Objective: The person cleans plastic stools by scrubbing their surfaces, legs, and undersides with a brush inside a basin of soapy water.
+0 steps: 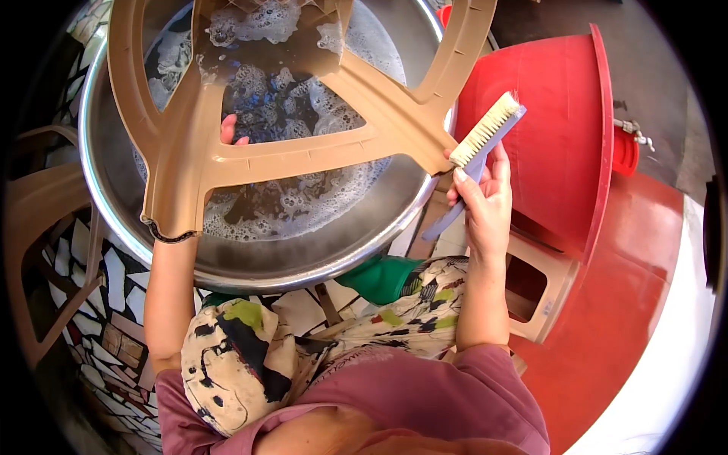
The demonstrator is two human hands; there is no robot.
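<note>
A brown plastic chair point(292, 155) lies in a wide metal basin point(303, 269), its legs pointing towards me. Sudsy water point(303, 205) surrounds its far part. My left hand point(230, 132) reaches under the near left leg, and only some fingertips show in the gap above the crossbar; the rest is hidden behind the chair it grips. In my right hand point(489, 193) is a scrub brush point(485, 148) with a grey-purple handle and pale bristles turned up and to the left. The brush is beside the chair's right leg end.
A large red tub point(535, 129) stands tilted at the right, with a tap point(633, 130) behind it. Below the tub is a tan plastic stool point(542, 292). Another brown chair point(53, 197) stands at the left on the stone-patterned floor point(114, 273).
</note>
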